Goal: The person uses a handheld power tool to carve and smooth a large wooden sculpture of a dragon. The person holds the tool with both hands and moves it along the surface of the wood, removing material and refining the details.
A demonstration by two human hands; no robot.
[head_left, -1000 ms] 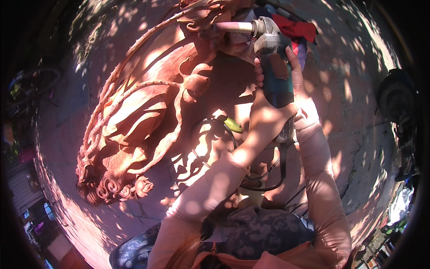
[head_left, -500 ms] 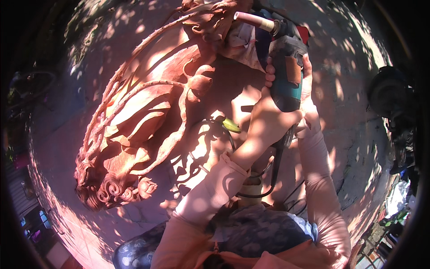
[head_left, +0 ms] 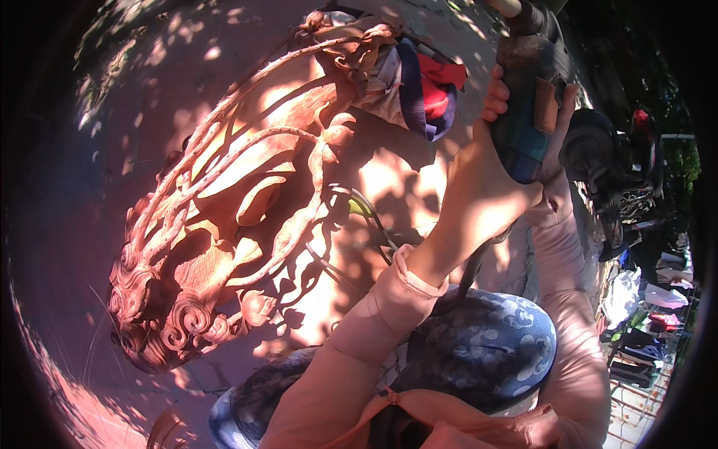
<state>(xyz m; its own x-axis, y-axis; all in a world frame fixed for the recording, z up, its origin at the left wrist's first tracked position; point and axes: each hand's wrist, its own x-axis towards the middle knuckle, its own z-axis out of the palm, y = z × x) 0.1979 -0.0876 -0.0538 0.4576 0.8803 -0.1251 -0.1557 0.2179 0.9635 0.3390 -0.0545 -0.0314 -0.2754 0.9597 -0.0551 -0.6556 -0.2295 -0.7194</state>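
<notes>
With both hands I hold an angle grinder (head_left: 520, 127), a dark teal and black power tool with a brown patch on its body. My left hand (head_left: 486, 187) is closed around its rear from the left. On its right side my right hand (head_left: 559, 153) grips the body, partly hidden behind it. The grinder's head reaches the top edge, with a pale side handle (head_left: 505, 6) cut off there; no disc shows. Left of my hands lies a reddish-brown carving (head_left: 217, 262) with long stems, a round pod, leaves and scrolls, apart from the grinder.
A red, navy and white cloth (head_left: 430, 93) lies against the carving's far end. A cord (head_left: 467, 273) hangs below the grinder, near my knees (head_left: 479, 352). To the right stand a dark wheeled machine (head_left: 594, 153) and white plastic bags (head_left: 622, 295). Dappled sunlight covers the floor.
My view has turned, showing more of the right side. Both hands and the grinder now sit higher and farther right, away from the carving; the cloth is more exposed. The grip stays the same.
</notes>
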